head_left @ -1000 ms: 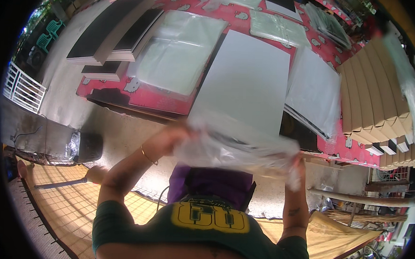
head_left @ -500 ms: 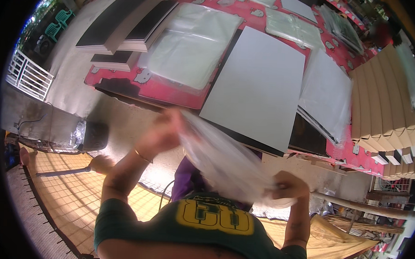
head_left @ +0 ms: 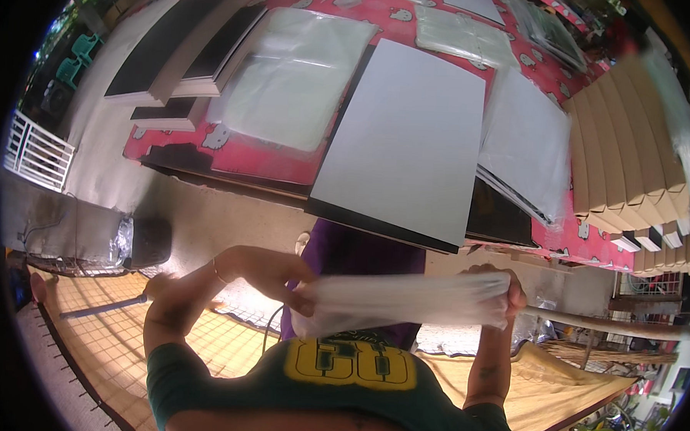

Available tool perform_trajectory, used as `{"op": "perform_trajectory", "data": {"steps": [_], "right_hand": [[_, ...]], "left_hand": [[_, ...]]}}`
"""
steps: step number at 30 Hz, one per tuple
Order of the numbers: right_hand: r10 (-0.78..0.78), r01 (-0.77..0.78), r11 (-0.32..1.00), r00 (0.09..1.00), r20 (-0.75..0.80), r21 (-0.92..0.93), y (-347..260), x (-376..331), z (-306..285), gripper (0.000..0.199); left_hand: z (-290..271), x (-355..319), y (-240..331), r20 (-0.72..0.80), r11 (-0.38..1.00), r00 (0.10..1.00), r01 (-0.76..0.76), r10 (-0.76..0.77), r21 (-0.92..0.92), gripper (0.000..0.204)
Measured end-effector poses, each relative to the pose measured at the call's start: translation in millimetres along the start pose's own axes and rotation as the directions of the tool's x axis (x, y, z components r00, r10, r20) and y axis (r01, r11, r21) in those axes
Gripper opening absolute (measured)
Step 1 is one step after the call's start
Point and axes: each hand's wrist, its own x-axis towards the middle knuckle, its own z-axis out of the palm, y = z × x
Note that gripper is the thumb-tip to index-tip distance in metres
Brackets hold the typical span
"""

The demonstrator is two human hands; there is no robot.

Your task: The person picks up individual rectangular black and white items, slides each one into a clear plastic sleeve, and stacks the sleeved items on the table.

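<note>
So you've got a clear plastic bag [head_left: 407, 299] stretched sideways between your two hands, low in front of your chest and this side of the tabletop's [head_left: 247, 159] near edge. Your left hand [head_left: 284, 278] has its grip closed on the bag's left end, fingers pinched around the bunched plastic. Your right hand [head_left: 503, 288] has its grip closed on the right end, held about level with the left. The bag looks a bit blurred, so I can't tell whether its mouth is open.

Just past the bag, on the red patterned tabletop, a big white board [head_left: 410, 137] lies flat on top of a black board [head_left: 379, 223], with its near edge hanging out toward you. Left of it is a sheet in clear plastic [head_left: 293, 78], and further left some dark boards [head_left: 171, 42]. On the right there's a stack of tan cardboard pieces [head_left: 625, 147] fanned out, with another plastic-wrapped sheet [head_left: 525, 139] between them and the white board.
</note>
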Motion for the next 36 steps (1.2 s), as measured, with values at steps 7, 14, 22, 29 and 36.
{"op": "perform_trajectory", "data": {"steps": [7, 14, 22, 29, 36], "right_hand": [[-0.161, -0.008, 0.833, 0.953, -0.257, -0.553, -4, 31, 72, 0.042], [-0.686, -0.082, 0.565, 0.508, -0.522, -0.821, 6, 70, 87, 0.058], [-0.636, 0.053, 0.707, 0.486, -0.6, -0.706, 6, 60, 92, 0.047], [-0.452, 0.269, 0.878, 0.738, -0.501, -0.396, -31, 29, 94, 0.03], [-0.816, 0.733, 0.538, 0.576, -0.04, -0.416, -168, 56, 157, 0.048]], "left_hand": [[-10, -15, 11, -0.768, 0.574, 0.628, -0.677, 0.124, -0.461, 0.028], [-6, 40, -7, -0.98, 0.911, 0.132, -0.366, -0.151, -0.19, 0.028], [0, 32, -19, -0.966, 0.905, 0.222, -0.369, -0.133, -0.209, 0.018], [0, 14, 25, -0.946, 0.703, 0.32, -0.66, -0.055, -0.264, 0.013], [-76, -28, 131, -0.845, 0.058, 0.113, -0.994, 0.523, -0.098, 0.046]]}}
